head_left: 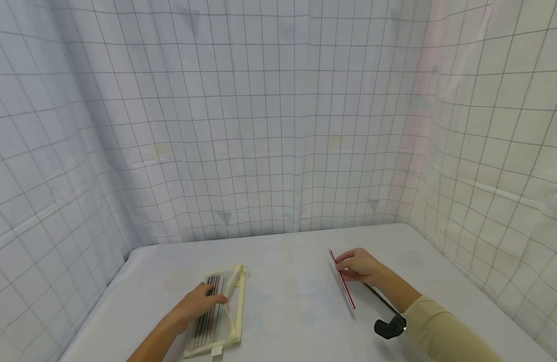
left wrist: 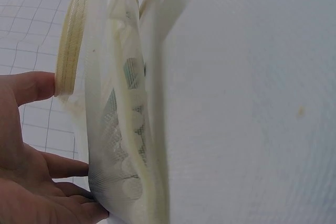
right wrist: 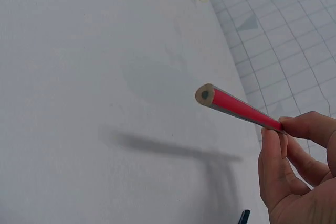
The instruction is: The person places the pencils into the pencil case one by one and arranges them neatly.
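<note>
In the head view, a cream-edged see-through zip pouch (head_left: 241, 301) with dark and reddish stripes lies on the table at left. My left hand (head_left: 199, 304) rests on it, fingers spread over the clear panel. In the left wrist view, the thumb touches the zip edge (left wrist: 68, 61) while the other fingers press the mesh side (left wrist: 100, 177); a gap shows between the two. To the right, my right hand (head_left: 357, 265) pinches a red pencil (right wrist: 241, 109) between thumb and fingertips, above the tabletop. Its flat end with a dark core faces the right wrist camera.
A thin black rod (head_left: 381, 296) shows under the right forearm, beside a black curved object (head_left: 389, 327) near the sleeve. The white table (head_left: 287, 281) is enclosed by grid-patterned curtains (head_left: 260, 125) at the back and sides.
</note>
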The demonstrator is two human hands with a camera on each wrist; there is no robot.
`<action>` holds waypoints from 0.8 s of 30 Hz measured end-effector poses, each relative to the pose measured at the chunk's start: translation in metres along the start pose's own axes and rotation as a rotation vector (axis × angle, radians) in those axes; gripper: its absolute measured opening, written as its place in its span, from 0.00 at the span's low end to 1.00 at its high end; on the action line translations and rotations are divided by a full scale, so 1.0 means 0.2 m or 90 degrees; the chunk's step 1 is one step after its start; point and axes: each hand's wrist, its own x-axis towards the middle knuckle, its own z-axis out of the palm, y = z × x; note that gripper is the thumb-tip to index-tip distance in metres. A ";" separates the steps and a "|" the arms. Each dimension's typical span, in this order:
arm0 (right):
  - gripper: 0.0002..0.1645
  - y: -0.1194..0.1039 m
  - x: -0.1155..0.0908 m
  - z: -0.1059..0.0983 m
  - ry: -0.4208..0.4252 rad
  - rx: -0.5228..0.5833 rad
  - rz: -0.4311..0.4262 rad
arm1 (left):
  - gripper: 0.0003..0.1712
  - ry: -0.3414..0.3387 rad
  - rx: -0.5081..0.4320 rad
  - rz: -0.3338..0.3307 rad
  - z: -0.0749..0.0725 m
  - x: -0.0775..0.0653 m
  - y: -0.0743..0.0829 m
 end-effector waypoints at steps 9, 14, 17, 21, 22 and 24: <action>0.14 0.02 0.04 0.18 0.000 -0.012 0.000 | 0.55 0.004 0.001 0.002 0.01 -0.01 -0.01; 0.13 0.02 0.05 0.26 -0.014 -0.008 0.000 | 0.56 0.001 0.010 -0.001 0.01 -0.01 -0.01; 0.14 0.02 0.06 0.31 -0.024 -0.005 -0.002 | 0.55 -0.001 0.005 0.001 0.01 0.00 -0.01; 0.14 0.01 0.08 0.38 -0.045 0.000 -0.006 | 0.56 -0.002 0.001 0.002 0.01 0.01 -0.02; 0.14 0.01 0.08 0.39 -0.049 0.001 -0.007 | 0.56 -0.003 0.002 0.002 0.01 0.01 -0.01; 0.14 0.01 0.08 0.42 -0.053 0.004 -0.009 | 0.57 -0.004 0.006 0.004 0.00 0.01 -0.01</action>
